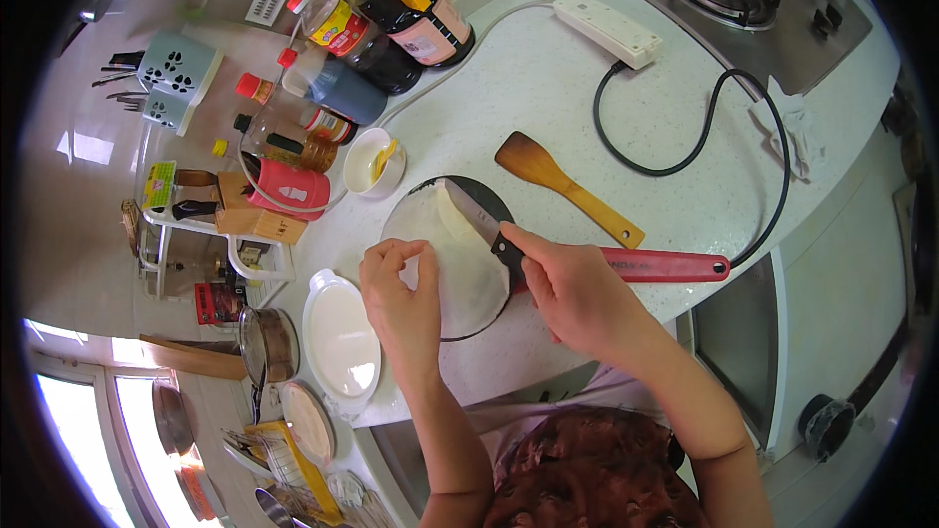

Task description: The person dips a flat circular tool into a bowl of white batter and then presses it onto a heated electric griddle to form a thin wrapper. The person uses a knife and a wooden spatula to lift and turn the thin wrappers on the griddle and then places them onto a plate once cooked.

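Note:
A thin, pale round pancake covers most of a dark round electric griddle pan with a red handle. My right hand grips the black handle of a knife, index finger along its spine. The blade lies at the pancake's far right edge, beside a folded or lifted strip of it. Over the pancake's left side is my left hand, thumb and index fingertips together; whether they pinch its edge cannot be told. A wooden spatula rests on the counter beyond the handle.
Left of the pan stand a white oval dish and a white bowl with a yellow utensil. Sauce bottles line the wall. A power strip with a looping black cord lies near the gas hob.

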The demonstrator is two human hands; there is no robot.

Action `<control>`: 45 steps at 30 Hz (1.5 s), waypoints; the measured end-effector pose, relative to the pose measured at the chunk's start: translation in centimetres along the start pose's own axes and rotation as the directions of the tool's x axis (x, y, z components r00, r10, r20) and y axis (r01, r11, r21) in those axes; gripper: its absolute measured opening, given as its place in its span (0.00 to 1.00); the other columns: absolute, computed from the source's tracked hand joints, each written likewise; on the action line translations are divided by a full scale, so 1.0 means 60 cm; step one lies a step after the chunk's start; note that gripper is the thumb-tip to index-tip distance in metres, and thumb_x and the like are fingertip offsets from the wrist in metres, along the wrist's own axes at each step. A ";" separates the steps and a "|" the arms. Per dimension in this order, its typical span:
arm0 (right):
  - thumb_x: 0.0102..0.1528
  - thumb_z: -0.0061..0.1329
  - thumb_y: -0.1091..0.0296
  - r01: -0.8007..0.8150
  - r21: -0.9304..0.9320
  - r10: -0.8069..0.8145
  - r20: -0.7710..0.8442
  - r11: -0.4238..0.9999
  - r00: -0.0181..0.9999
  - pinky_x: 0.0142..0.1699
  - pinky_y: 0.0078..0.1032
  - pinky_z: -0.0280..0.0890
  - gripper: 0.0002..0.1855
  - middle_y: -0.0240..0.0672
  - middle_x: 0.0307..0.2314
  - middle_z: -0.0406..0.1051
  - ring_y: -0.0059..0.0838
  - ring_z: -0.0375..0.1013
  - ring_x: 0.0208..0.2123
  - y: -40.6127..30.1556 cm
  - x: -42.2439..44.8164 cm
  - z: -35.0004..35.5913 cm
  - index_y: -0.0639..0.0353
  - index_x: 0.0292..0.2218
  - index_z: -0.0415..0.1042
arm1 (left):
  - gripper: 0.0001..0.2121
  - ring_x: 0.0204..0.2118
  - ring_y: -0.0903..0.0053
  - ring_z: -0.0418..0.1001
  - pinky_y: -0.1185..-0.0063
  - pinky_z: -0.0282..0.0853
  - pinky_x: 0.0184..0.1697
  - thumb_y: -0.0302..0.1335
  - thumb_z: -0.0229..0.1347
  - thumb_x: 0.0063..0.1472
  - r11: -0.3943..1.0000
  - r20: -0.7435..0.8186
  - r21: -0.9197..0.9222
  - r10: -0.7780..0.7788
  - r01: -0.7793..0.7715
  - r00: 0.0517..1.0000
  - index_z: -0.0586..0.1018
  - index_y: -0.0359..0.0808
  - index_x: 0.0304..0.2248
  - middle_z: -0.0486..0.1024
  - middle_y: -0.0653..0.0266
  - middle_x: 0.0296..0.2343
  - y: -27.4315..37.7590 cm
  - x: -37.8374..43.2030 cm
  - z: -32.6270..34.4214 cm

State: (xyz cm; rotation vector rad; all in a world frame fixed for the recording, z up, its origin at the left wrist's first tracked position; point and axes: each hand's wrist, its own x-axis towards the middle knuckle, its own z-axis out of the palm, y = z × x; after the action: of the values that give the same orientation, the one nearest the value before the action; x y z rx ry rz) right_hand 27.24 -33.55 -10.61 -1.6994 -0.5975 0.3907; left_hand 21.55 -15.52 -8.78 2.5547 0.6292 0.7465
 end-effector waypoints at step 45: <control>0.61 0.38 0.75 -0.250 0.122 0.259 -0.065 0.960 0.964 0.40 0.34 0.68 0.27 0.54 0.34 0.71 0.49 0.72 0.34 0.019 -0.174 0.059 0.60 0.61 0.54 | 0.06 0.38 0.63 0.67 0.71 0.64 0.41 0.20 0.60 0.48 0.977 -0.053 -0.001 0.211 -0.211 0.976 0.76 0.32 0.27 0.70 0.60 0.33 -0.012 -0.032 0.033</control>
State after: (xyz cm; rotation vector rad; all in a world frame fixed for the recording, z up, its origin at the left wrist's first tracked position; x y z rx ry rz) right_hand 17.02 -36.97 -13.12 -1.6785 -0.2911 0.5267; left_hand 21.02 -16.43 -11.45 2.6311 0.3736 0.8861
